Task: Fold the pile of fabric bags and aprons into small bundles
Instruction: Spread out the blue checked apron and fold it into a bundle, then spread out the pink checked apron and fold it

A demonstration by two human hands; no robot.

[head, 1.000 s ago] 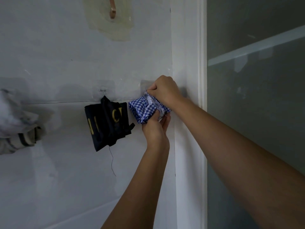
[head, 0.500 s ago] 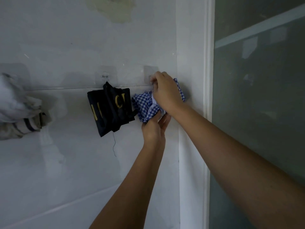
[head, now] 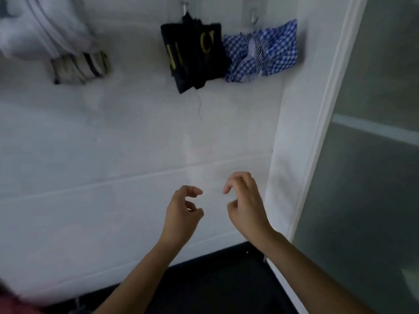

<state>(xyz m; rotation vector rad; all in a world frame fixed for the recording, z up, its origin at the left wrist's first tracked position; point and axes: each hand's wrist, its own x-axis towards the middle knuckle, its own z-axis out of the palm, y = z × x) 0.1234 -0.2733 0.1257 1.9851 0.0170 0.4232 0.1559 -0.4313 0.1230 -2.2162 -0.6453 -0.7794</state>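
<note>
Both hands hang free in front of a white tiled wall [head: 113, 143], holding nothing: the left hand [head: 181, 214] and the right hand [head: 246, 207] are side by side, apart, with fingers loosely curled. Well above the right hand, a small blue-and-white checked fabric bundle [head: 272, 51] hangs from a metal wall hook [head: 254, 18]. Above the left hand and touching that bundle's side hangs a folded black fabric bundle with gold lettering [head: 195, 53], a loose thread [head: 199, 105] dangling below it. Far up and outward of the left hand are a cream-and-dark striped fabric roll [head: 79, 66] and pale cloth [head: 40, 26]. Just beyond the right hand runs a white door frame [head: 317, 109] with a frosted glass panel [head: 374, 155]. Below the wrists lies dark floor [head: 215, 279].
</note>
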